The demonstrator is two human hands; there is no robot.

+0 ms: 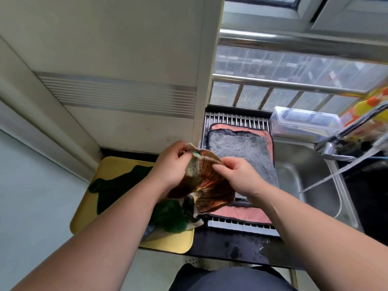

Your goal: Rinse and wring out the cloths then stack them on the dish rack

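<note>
A brown and orange patterned cloth (212,185) hangs in the air between both hands, just left of the dish rack (237,119). My left hand (170,164) grips its upper left corner. Its upper right edge is pinched by my right hand (239,175). On the rack lie a grey cloth (243,152) spread flat over a pink cloth with dark trim (241,214). A dark green cloth (117,185) and other crumpled cloths sit on the yellow tray (88,206) at the left.
The steel sink (310,185) is to the right of the rack, with the tap (346,131) running a thin stream of water. A clear plastic box (304,122) and a yellow bottle (365,114) stand behind the sink. A cabinet wall rises on the left.
</note>
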